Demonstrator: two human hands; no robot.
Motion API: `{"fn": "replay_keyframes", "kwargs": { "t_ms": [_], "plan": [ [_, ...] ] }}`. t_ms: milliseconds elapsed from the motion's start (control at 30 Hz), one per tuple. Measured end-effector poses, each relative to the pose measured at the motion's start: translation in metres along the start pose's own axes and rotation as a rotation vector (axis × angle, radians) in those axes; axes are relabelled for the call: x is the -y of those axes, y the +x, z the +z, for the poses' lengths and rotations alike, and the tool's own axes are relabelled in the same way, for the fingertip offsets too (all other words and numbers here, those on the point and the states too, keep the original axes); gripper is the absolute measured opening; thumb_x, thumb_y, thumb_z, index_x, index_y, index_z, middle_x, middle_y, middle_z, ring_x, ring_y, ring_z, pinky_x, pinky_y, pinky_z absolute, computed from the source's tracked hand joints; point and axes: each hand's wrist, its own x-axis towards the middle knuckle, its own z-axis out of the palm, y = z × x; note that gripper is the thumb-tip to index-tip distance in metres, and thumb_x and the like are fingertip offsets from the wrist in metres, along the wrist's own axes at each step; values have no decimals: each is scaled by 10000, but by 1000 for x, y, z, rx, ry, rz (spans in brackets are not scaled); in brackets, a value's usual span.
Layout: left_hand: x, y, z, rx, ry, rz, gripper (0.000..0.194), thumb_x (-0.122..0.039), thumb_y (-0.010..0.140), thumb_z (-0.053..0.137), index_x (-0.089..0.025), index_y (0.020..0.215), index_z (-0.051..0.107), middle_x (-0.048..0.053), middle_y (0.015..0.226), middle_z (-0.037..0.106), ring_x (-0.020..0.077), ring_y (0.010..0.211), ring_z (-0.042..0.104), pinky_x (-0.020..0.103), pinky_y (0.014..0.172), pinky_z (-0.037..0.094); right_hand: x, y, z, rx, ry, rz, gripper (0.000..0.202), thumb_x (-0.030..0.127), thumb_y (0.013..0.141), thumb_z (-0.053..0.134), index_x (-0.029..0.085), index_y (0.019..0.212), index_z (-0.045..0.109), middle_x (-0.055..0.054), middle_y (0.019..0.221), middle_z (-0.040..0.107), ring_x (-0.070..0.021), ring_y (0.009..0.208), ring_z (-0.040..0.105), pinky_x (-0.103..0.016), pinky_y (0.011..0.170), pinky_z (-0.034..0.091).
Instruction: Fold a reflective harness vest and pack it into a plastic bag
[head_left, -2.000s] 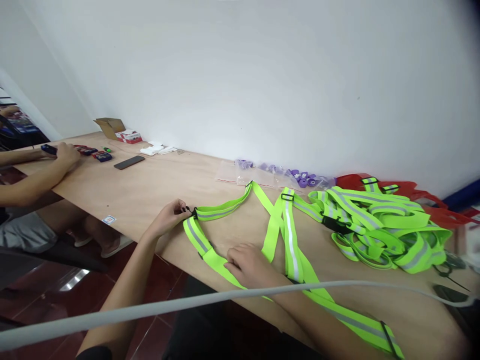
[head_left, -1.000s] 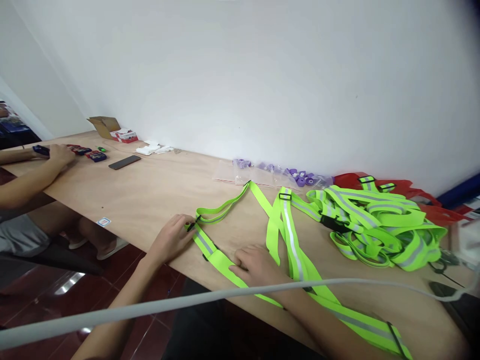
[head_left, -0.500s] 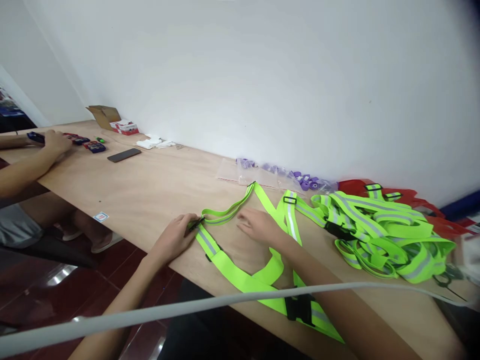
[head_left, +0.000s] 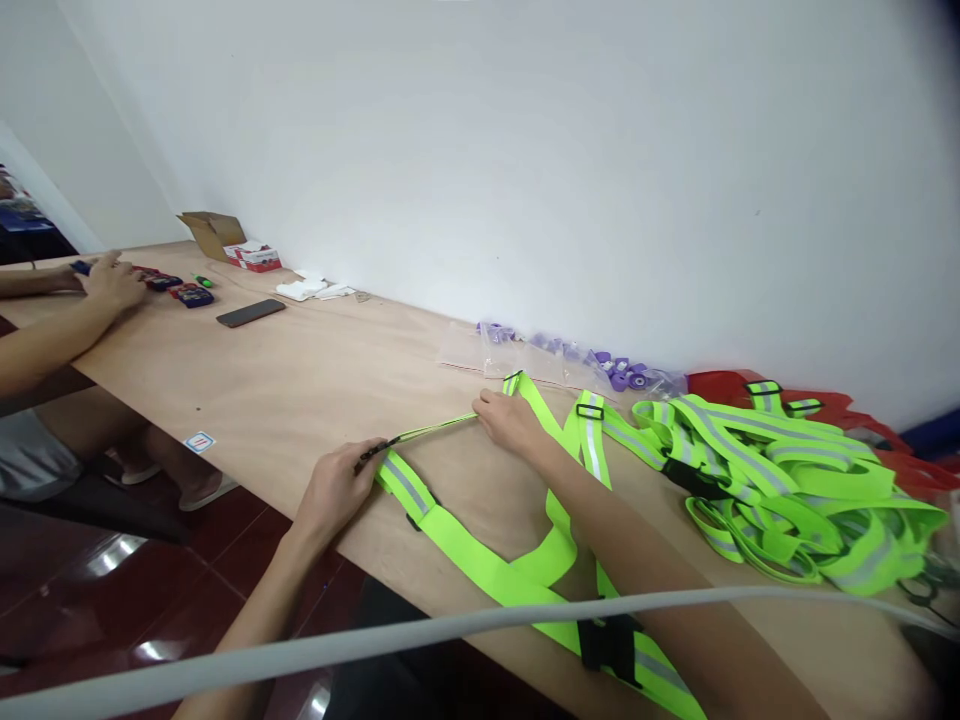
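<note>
A neon-green reflective vest of elastic straps (head_left: pixel 469 545) with grey stripes lies spread on the wooden table in front of me. My left hand (head_left: pixel 337 487) is closed on a small black buckle (head_left: pixel 375 451) at the vest's left end, near the table edge. My right hand (head_left: pixel 508 420) pinches the strap leading from that buckle, holding it taut and nearly edge-on between both hands. A larger black buckle (head_left: pixel 607 648) sits on the waist part under my right forearm. A black slider (head_left: pixel 590 411) is on the shoulder strap.
More neon-green straps (head_left: pixel 795 480) are heaped on the right over red bags (head_left: pixel 720 385). Clear bags with purple pieces (head_left: pixel 622 372) lie along the wall. A phone (head_left: pixel 251 313) and another person's hand (head_left: pixel 112 285) are at the left. A white cable (head_left: pixel 465 625) crosses the foreground.
My right hand has closed on the strap by the small buckle. The strap, looped and slack before, is now pulled straight between my hands. The view has shifted slightly.
</note>
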Motion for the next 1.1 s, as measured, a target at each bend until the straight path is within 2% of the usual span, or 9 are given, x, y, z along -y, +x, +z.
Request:
{"fn": "replay_keyframes", "kwargs": {
  "t_ms": [133, 233, 300, 400, 567, 700, 833, 967, 1100],
  "plan": [
    [0, 2, -7, -63, -82, -178, 437, -528, 869, 554, -164, 949, 782, 42, 828, 789, 290, 774, 723, 292, 624, 510, 5, -9, -4, -31, 25, 50, 191, 107, 981, 459, 183, 1072, 608, -109, 1136, 630, -221, 965, 623, -299, 644, 401],
    [-1, 3, -9, -74, -138, -253, 501, -578, 845, 573, -124, 874, 784, 35, 778, 774, 295, 789, 708, 260, 605, 480, 22, -27, -10, -104, 130, 148, 164, 263, 1031, 460, 196, 1149, 551, -98, 1184, 618, -216, 940, 632, -310, 659, 428],
    [-2, 3, -7, -72, -175, -282, 530, -591, 833, 584, -110, 913, 793, 38, 813, 779, 294, 807, 702, 252, 609, 472, 45, -42, -15, -167, 318, 187, 203, 394, 1025, 495, 221, 1122, 535, -64, 1136, 636, -205, 898, 641, -318, 689, 449],
    [-8, 5, -3, -77, -224, -296, 557, -602, 826, 582, -98, 932, 795, 48, 815, 776, 280, 783, 685, 247, 589, 451, 89, -57, -20, -166, 465, 92, 337, 527, 937, 616, 229, 1074, 540, -54, 1076, 664, -242, 960, 647, -345, 764, 461],
    [-25, 5, 2, -94, -268, -291, 524, -581, 825, 591, -90, 803, 772, 36, 680, 722, 218, 641, 620, 232, 519, 388, 137, -49, -20, -105, 504, 87, 383, 521, 883, 688, 215, 1063, 545, -73, 1063, 706, -271, 998, 665, -355, 792, 454],
    [-29, 5, 0, -124, -288, -300, 506, -568, 824, 608, -86, 785, 759, 28, 646, 692, 198, 617, 602, 223, 496, 360, 137, -46, -22, -79, 519, 107, 233, 381, 921, 628, 230, 1081, 552, -44, 1017, 743, -242, 921, 701, -312, 695, 423],
    [-26, 7, 0, -125, -345, -325, 534, -592, 813, 610, -80, 813, 763, 42, 686, 710, 218, 658, 642, 230, 534, 416, 128, -56, -25, -39, 509, 98, 218, 369, 957, 576, 242, 1134, 570, -43, 1014, 763, -246, 876, 716, -304, 634, 389],
    [-22, 9, 5, -93, -304, -341, 586, -635, 820, 556, -87, 815, 764, 49, 690, 717, 242, 681, 670, 244, 544, 436, 129, -64, -20, -62, 487, 81, 198, 356, 960, 583, 233, 1114, 601, -49, 994, 758, -234, 866, 705, -303, 654, 406],
    [-17, 8, 5, -107, -191, -354, 522, -593, 805, 591, -105, 824, 774, 63, 684, 730, 279, 737, 687, 255, 565, 417, 130, -67, -14, -128, 458, 8, 115, 328, 954, 616, 216, 960, 641, -45, 992, 719, -210, 902, 665, -306, 721, 439]
  ]
}}
